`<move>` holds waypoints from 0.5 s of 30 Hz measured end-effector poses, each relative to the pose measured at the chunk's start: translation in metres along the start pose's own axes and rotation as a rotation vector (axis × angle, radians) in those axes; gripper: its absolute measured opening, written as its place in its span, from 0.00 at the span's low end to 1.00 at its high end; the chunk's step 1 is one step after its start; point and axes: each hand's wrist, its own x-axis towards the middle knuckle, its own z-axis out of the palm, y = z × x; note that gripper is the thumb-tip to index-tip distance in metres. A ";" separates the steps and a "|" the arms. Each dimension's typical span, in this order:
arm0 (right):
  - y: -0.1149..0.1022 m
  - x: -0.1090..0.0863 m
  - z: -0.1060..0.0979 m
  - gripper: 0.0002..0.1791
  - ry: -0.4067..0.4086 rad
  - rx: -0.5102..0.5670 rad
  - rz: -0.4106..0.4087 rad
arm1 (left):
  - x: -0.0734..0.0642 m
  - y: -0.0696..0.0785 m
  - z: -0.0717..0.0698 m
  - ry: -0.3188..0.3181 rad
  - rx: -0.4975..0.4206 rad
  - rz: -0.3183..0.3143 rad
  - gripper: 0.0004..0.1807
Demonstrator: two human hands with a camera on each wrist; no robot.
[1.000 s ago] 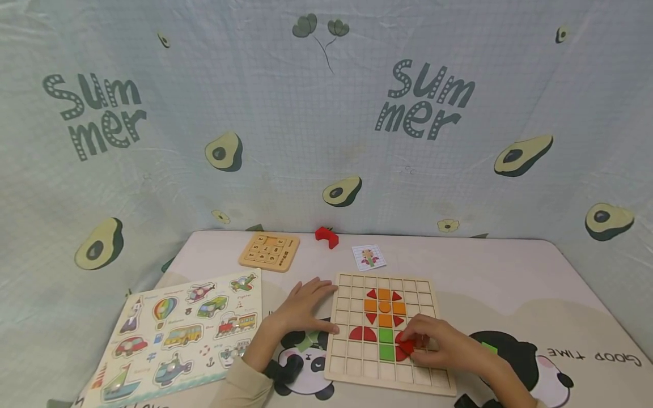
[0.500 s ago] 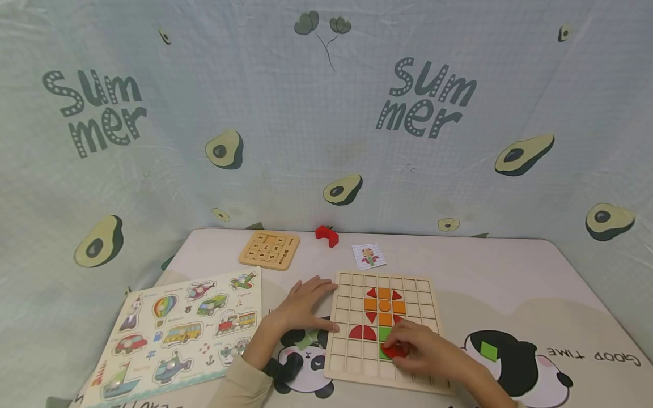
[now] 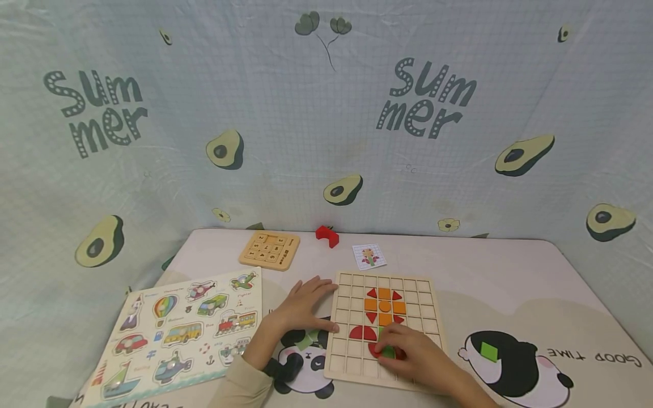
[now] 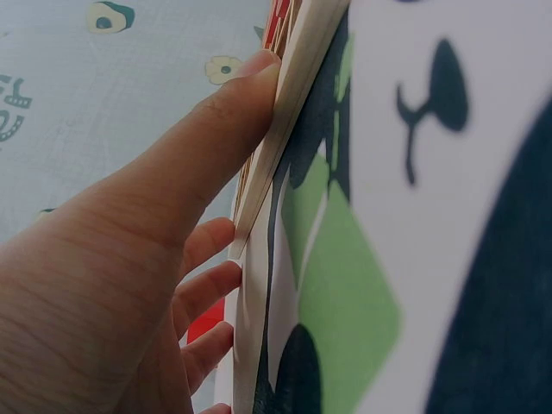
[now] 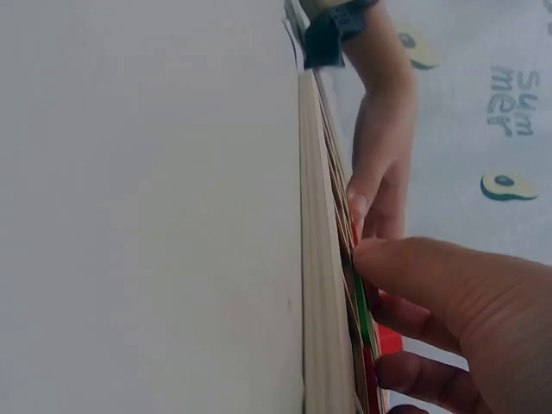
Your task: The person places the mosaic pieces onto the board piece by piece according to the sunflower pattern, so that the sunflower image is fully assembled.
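A wooden grid board [image 3: 352,365] lies before me, bearing orange squares [image 3: 385,293], an orange disc, small red triangles, red quarter-circle pieces [image 3: 355,332] and green squares [image 3: 389,352]. My left hand [image 3: 302,306] has its fingers spread, and its thumb and fingertips touch the board's left edge; the left wrist view shows this thumb [image 4: 233,112] on the rim. With its fingers curled, my right hand [image 3: 415,354] pinches a rounded red piece [image 3: 374,349] at the left of the lower green square. The right hand partly covers the green squares and the cells to their right.
Beyond the board lies a small pattern card [image 3: 369,256]. A red arch-shaped block [image 3: 327,236] and a wooden number sliding puzzle [image 3: 269,251] are at the back. The vehicle picture puzzle [image 3: 178,334] lies at left. A green square tile [image 3: 488,351] sits at right on the panda-print cloth.
My right hand has moved left over the board with the red piece, from right of the green squares to their left side. My left hand has stayed at the board's edge.
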 end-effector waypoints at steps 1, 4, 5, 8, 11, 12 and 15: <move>0.000 0.001 0.002 0.02 0.016 -0.016 -0.008 | 0.000 0.000 0.000 0.000 -0.001 -0.001 0.47; 0.000 0.002 0.006 0.03 0.060 -0.070 -0.038 | 0.000 0.000 0.000 0.001 -0.006 -0.001 0.47; 0.000 0.002 0.007 0.03 0.072 -0.085 -0.047 | 0.000 0.000 0.000 0.001 -0.006 0.000 0.47; 0.000 0.003 0.009 0.04 0.087 -0.113 -0.056 | 0.000 -0.001 0.000 0.001 -0.007 0.004 0.47; 0.000 0.002 0.009 0.03 0.073 -0.111 -0.044 | 0.001 -0.002 0.000 -0.003 -0.001 0.005 0.47; -0.001 0.002 0.008 0.03 0.066 -0.106 -0.038 | 0.001 -0.002 0.001 -0.002 -0.002 0.006 0.47; -0.002 0.002 0.006 0.02 0.041 -0.088 -0.024 | 0.001 -0.002 0.001 -0.002 0.002 0.006 0.47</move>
